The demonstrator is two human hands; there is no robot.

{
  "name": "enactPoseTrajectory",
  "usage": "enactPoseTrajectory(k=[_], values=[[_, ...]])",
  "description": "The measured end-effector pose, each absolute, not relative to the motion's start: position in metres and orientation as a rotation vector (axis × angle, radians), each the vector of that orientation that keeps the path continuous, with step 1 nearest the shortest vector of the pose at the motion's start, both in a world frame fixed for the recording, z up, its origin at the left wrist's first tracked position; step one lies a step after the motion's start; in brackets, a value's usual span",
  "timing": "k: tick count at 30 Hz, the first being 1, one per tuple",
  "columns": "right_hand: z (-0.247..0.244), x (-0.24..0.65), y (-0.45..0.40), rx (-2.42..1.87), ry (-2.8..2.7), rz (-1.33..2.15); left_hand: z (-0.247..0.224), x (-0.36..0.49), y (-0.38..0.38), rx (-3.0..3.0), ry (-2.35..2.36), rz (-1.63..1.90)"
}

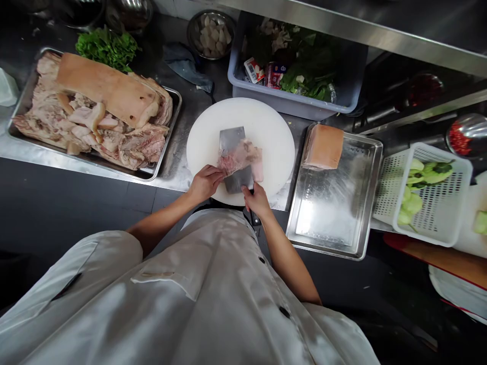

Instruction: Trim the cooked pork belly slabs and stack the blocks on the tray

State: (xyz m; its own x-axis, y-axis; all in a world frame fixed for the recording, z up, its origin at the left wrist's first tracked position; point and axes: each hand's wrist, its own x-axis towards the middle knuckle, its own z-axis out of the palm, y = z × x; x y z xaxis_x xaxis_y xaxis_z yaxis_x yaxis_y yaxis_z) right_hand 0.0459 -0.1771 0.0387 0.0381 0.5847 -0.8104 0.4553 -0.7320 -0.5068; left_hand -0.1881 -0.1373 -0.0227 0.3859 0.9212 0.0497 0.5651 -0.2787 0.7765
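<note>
A slab of cooked pork (pixel 243 156) lies across the wide blade of a cleaver (pixel 239 180) over the round white cutting board (pixel 276 132). The blade shows on both the far and near sides of the meat; its middle is hidden. My left hand (pixel 206 183) has its fingers closed on the left end of the pork. At the near edge of the board, my right hand (pixel 257 198) is wrapped round the cleaver's dark handle. Left of the board, a metal tray (pixel 155 170) holds a heap of cooked pork with a large skin-on slab (pixel 108 86).
On the right, a metal tray (pixel 329 213) carries a skin-on pork block (pixel 323 147). Beyond the board stand a grey-blue bin (pixel 292 105) of scraps, a bowl of peeled pale pieces (pixel 215 38) and a dark cloth (pixel 186 66). A white basket (pixel 437 213) holds green vegetables. A metal shelf (pixel 342 30) overhangs.
</note>
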Motion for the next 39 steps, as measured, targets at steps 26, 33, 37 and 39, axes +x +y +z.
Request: enactPoseTrajectory(k=[26, 33, 37, 39], values=[[0.049, 0.054, -0.197, -2.102, -1.171, 1.989, -0.015, -0.188, -0.122, 2.134, 1.271, 0.412], [0.027, -0.040, -0.161, -2.146, -1.177, 1.923, 0.021, -0.187, -0.112, 2.018, 1.605, 0.025], [0.040, -0.051, -0.151, -2.095, -1.203, 2.047, 0.043, -0.198, -0.100, 2.005, 1.630, -0.175], [0.045, -0.063, -0.134, -2.002, -1.281, 2.099, 0.050, -0.219, -0.094, 2.010, 1.680, -0.224]])
